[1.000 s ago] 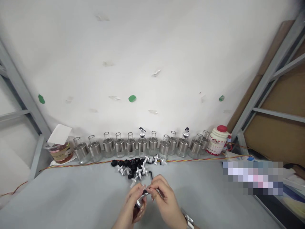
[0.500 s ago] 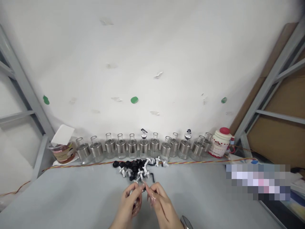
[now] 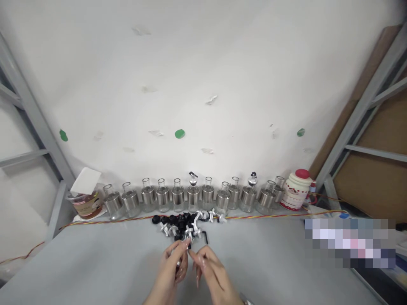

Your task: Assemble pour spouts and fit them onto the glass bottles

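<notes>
Two hands are held together above the table (image 3: 95,262): left hand (image 3: 171,264) pinching a small silver part (image 3: 178,256), right hand's (image 3: 210,271) grip is unclear.

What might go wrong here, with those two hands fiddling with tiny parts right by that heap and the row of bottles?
The left hand pinches a small part at its fingertips above the grey table; a slip could send it rolling away. The right hand works close to the heap of black and silver parts, so a nudge might scatter them. Behind the heap, the glass bottles stand tightly in a row; a knock could topple several.
</notes>
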Demonstrator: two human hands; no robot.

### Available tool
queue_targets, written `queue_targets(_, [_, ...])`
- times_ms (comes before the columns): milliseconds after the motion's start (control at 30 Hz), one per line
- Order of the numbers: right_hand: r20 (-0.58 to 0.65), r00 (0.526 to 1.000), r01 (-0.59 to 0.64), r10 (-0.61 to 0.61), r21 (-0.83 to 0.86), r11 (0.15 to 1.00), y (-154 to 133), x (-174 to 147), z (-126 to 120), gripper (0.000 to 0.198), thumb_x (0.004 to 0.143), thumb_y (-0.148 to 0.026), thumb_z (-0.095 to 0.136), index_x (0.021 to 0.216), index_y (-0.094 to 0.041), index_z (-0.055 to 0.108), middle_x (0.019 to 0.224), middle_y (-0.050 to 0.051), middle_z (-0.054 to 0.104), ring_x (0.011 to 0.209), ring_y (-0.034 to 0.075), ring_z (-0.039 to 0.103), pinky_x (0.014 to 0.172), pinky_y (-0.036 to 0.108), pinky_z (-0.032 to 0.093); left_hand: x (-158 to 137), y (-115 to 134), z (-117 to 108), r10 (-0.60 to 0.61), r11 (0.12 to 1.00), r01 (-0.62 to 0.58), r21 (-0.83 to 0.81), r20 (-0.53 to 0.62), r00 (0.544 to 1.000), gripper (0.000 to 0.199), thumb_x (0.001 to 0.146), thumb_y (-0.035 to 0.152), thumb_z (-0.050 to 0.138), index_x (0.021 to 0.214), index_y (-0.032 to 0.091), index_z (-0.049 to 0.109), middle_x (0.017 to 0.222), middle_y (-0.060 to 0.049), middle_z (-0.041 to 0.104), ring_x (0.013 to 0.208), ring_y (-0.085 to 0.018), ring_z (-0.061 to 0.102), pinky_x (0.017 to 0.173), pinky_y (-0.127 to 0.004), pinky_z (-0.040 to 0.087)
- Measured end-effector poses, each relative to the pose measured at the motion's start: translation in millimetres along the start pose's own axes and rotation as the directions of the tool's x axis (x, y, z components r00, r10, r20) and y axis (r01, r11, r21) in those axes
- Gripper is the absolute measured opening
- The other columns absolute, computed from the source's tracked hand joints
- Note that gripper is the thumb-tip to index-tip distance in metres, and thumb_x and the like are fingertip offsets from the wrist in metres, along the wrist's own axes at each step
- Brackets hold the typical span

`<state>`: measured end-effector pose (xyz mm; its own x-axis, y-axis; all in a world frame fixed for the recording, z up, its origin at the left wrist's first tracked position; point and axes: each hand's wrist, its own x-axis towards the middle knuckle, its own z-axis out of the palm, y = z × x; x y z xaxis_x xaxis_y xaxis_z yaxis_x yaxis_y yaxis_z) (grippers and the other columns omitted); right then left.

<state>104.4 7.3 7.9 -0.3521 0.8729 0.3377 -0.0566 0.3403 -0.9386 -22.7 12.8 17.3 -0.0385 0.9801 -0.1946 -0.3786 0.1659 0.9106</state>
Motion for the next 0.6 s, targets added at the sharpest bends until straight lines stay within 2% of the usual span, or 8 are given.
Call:
queue_targets(100, [-0.118,0.992,-0.048,0.045,-0.019,0.999,-4.2,7.8,-11.2,0.04,0.089,-0.041,0.031,0.072,-0.017,0.059,0.07,0.001,0.045,0.064,0.013,0.05,0.064,0.025,0.041,-3.4,7.0,2.2,-0.066,0.992,0.072,-0.099,0.06,0.996,0.049,0.073,0.052,0.05,0.04,0.018,0.036,0.032,0.009,0.027,0.028,-0.002,0.019,0.033,-0.018,0.012])
queue_targets(200, [-0.184,0.978,-0.105,0.103,-0.003,0.994,0.1,14.2,-20.3,0.041,0.088,-0.043,0.032,0.077,-0.017,0.062,0.069,0.001,0.046,0.06,0.013,0.05,0.062,0.025,0.042,-3.4,5.3,2.0,-0.111,0.981,0.123,-0.149,0.09,0.99,0.046,0.073,0.052,0.049,0.045,0.016,0.041,0.037,0.009,0.031,0.029,-0.001,0.019,0.033,-0.017,0.012])
queue_targets(333, [-0.168,0.975,-0.136,0.144,0.062,0.989,11.2,16.3,-19.7,0.045,0.086,-0.047,0.034,0.073,-0.015,0.062,0.065,0.001,0.049,0.056,0.012,0.05,0.056,0.025,0.043,-1.2,-2.2,1.3,-0.128,0.983,0.137,-0.12,0.086,0.988,0.045,0.07,0.053,0.052,0.046,0.015,0.043,0.035,0.009,0.031,0.029,-0.001,0.019,0.033,-0.017,0.011])
queue_targets(467, [-0.12,0.978,-0.159,0.171,0.098,0.982,16.9,15.9,-15.2,0.045,0.086,-0.047,0.034,0.084,-0.014,0.064,0.066,0.002,0.048,0.055,0.013,0.049,0.051,0.024,0.043,-3.3,-3.7,4.3,-0.11,0.989,0.112,-0.099,0.017,0.994,0.044,0.068,0.054,0.054,0.048,0.016,0.043,0.036,0.009,0.033,0.029,-0.001,0.023,0.033,-0.016,0.014])
queue_targets(600, [-0.111,0.98,-0.155,0.165,0.094,0.983,18.5,15.6,-15.5,0.043,0.086,-0.046,0.034,0.091,-0.014,0.064,0.064,0.001,0.048,0.055,0.012,0.049,0.054,0.025,0.043,-1.8,-6.1,4.5,-0.028,0.999,0.031,0.042,-0.054,0.998,0.045,0.068,0.054,0.053,0.047,0.017,0.04,0.031,0.009,0.033,0.027,-0.002,0.024,0.031,-0.016,0.014])
